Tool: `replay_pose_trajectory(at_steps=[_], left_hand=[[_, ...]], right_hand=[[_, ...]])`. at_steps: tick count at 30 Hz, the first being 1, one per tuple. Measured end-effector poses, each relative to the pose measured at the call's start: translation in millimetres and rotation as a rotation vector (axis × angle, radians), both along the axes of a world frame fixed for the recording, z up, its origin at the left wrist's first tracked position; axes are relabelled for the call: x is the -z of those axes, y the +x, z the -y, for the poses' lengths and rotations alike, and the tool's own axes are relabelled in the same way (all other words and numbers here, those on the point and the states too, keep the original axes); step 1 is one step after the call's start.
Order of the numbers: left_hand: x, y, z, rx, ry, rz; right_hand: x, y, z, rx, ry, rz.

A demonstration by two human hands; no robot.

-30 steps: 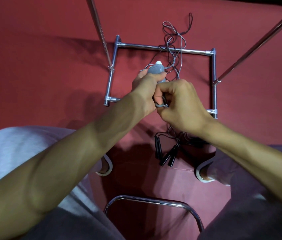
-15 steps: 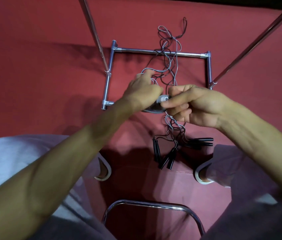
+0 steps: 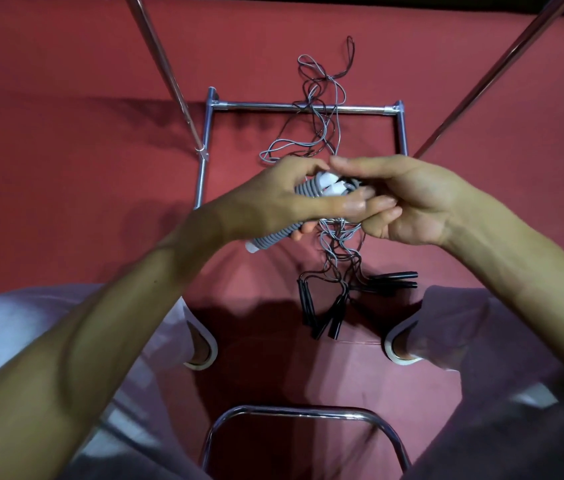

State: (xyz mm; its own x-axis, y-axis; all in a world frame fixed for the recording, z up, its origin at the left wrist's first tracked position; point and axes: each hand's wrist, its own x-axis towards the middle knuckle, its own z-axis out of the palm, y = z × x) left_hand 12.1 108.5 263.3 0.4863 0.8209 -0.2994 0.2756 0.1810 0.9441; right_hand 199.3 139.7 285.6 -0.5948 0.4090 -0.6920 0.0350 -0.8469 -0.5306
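Note:
My left hand point(image 3: 284, 199) grips two grey ribbed skipping-rope handles point(image 3: 273, 237) with white ends, held side by side and pointing up to the right. My right hand point(image 3: 408, 199) meets it from the right, its fingertips pinching the thin cords where they leave the white handle tips point(image 3: 329, 183). A tangle of grey and black cords point(image 3: 322, 109) runs from the hands up over the far bar and down to several black handles point(image 3: 329, 313) lying on the red floor between my feet.
A chrome tube frame point(image 3: 308, 107) lies on the red floor point(image 3: 66, 168) behind the hands, with two slanted metal poles point(image 3: 169, 74) rising from it. A chrome chair rail point(image 3: 301, 412) curves below. My knees and white shoes point(image 3: 201, 355) flank the black handles.
The grey handles have tipped from upright to a slant, their lower ends now showing below my left hand. My right hand has uncurled from a fist and now reaches to the handle tips.

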Motion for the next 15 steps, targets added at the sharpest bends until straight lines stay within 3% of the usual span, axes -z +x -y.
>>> replay_pose_trajectory(at_steps=[7, 12, 15], left_hand=[[9.9, -13.7, 0.8, -0.007, 0.501, -0.559], [16.2, -14.8, 5.1, 0.034, 0.655, -0.676], [23.2, -14.9, 8.0, 0.070, 0.654, -0.711]], right_hand=[[5.9, 3.2, 1.2, 0.080, 0.202, 0.154], [21.5, -4.7, 4.6, 0.028, 0.613, 0.441], [26.1, -8.3, 4.9, -0.090, 0.741, 0.637]])
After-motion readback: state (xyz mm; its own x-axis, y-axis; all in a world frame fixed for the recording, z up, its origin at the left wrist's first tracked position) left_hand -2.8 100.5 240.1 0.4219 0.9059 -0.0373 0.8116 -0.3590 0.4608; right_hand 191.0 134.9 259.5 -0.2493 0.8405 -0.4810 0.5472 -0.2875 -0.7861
